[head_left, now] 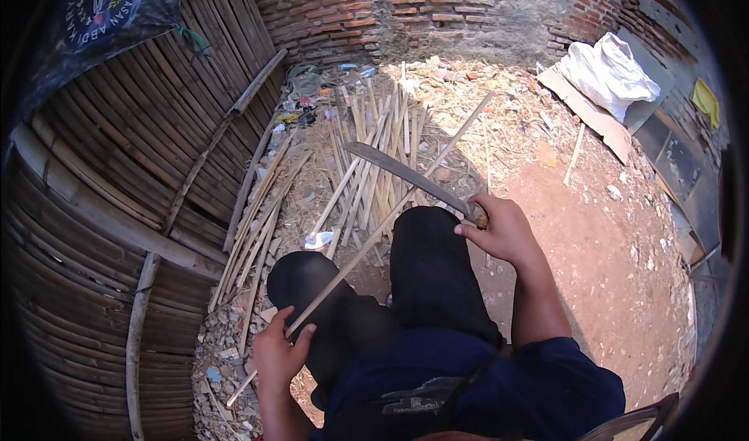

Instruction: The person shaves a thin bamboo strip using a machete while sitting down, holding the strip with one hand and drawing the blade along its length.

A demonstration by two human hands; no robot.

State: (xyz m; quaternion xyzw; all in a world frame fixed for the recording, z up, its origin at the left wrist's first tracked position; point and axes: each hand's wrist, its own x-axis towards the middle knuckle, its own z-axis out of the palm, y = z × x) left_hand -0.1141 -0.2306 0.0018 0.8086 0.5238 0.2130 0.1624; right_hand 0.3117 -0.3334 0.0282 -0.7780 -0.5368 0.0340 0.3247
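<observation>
My right hand (pixel 503 226) is closed around the wooden handle of a machete (pixel 406 174) above my right knee. Its dark, curved blade points to the far left and passes over a long bamboo strip (pixel 351 264). The strip slants from low at the left, across my left knee, to the far right. My left hand (pixel 281 351) grips it near its lower end, thumb and fingers on either side. Beyond my knees lies a loose pile of pale bamboo strips (pixel 370 184) on the ground.
A woven bamboo wall (pixel 101 160) rises at the left, with more strips (pixel 261 215) along its foot. A brick wall (pixel 328 20) stands at the far side. White sacking (pixel 608 74) and cardboard (pixel 585 113) lie at the far right. Rubble and dry straw litter the ground.
</observation>
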